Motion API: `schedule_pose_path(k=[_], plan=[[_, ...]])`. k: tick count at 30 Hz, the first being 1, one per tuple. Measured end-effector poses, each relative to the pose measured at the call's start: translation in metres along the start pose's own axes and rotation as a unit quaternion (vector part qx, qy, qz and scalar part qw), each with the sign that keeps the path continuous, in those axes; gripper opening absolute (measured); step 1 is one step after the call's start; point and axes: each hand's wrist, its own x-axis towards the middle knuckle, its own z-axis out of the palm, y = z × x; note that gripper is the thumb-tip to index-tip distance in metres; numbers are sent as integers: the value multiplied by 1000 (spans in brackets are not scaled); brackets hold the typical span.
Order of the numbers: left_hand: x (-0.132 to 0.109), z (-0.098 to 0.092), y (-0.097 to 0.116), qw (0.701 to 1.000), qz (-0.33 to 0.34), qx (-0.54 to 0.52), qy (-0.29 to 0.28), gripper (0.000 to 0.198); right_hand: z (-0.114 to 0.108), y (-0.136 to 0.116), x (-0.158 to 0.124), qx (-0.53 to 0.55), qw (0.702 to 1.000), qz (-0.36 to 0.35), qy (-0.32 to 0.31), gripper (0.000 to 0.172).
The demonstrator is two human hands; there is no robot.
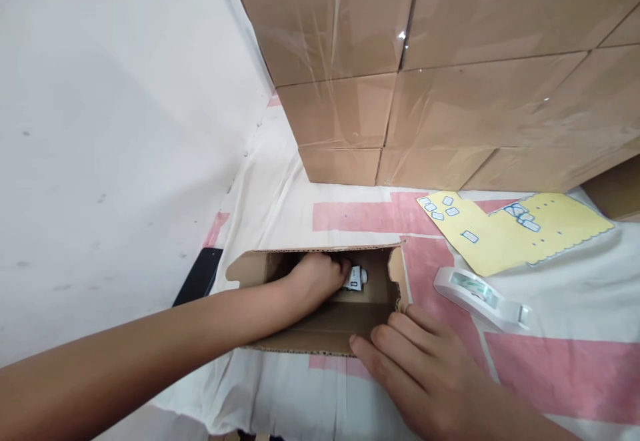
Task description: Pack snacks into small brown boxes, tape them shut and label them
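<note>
An open cardboard box [320, 319] stands on the cloth in front of me, its notched flap on the left side. My left hand [320, 275] reaches down inside it, the fingers closed at one end of a small white labelled container [356, 278] with a round cap. Part of that container is hidden by the fingers. At the near right corner of the box, my right hand [420, 361] grips the edge with its fingers curled, the thumb along the front rim.
Large taped cardboard boxes [345, 111] are stacked behind. Right of the open box lie a white tape dispenser [480, 297] and a yellow paper with drawings [480, 247]. A black phone-like object [199, 275] lies left by the white wall [110, 127]. Pink-and-white cloth [560, 374] covers the surface.
</note>
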Motion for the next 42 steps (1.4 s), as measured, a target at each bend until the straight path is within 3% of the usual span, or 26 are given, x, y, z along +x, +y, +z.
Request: schedule_pose_path(k=[3, 6, 9, 11, 13, 14, 15, 16, 17, 18, 21, 25, 28, 30, 33, 35, 38, 42], plan=[[5, -1, -3, 1000, 20, 8, 2, 33, 3, 2, 0, 3, 1000, 2, 23, 21], [1, -19, -11, 999, 49, -24, -4, 27, 8, 4, -1, -9, 999, 16, 48, 19], [-27, -45, -26, 986, 62, -154, 7, 27, 12, 5, -3, -19, 998, 21, 63, 19], [-60, -50, -37, 970, 44, -237, 34, 22, 13, 6, -4, -18, 997, 23, 71, 20], [-93, -34, -44, 944, 0, -297, 146, 24, 13, 8, -4, -13, 997, 30, 77, 21], [-107, -18, -44, 910, -44, -323, 255, 26, 13, 9, -4, -9, 996, 32, 83, 21], [-117, 2, -43, 841, -78, -341, 412, 28, 13, 9, -3, -5, 996, 34, 87, 22], [-124, 25, -39, 751, -133, -346, 547, 33, 12, 10, -1, -1, 995, 33, 89, 22], [-126, 48, -33, 686, -175, -359, 608, 39, 12, 11, 0, 2, 995, 34, 91, 23], [-125, 69, -26, 679, -200, -388, 590, 49, 11, 11, 1, 3, 995, 37, 94, 24], [-111, 110, -3, 727, -183, -407, 522, 65, 10, 12, 3, -2, 995, 40, 91, 28], [-96, 113, 3, 773, -99, -408, 475, 71, 11, 12, -1, -17, 997, 29, 74, 29], [-87, 110, -6, 782, -127, -424, 439, 75, 17, 18, -6, -48, 994, 56, 85, 34], [-76, 114, -7, 727, -166, -467, 476, 69, 22, 27, -9, -68, 982, 123, 127, 44], [-56, 124, 2, 565, -148, -548, 598, 54, 28, 42, -12, 5, 970, 216, 115, 56], [-46, 128, 9, 486, -117, -585, 638, 50, 32, 49, -13, 72, 967, 233, 74, 46], [-40, 127, 13, 447, -109, -616, 639, 51, 36, 54, -15, 106, 963, 240, 68, 28], [-41, 125, 13, 426, -129, -632, 634, 52, 42, 56, -16, 118, 957, 254, 73, 28]])
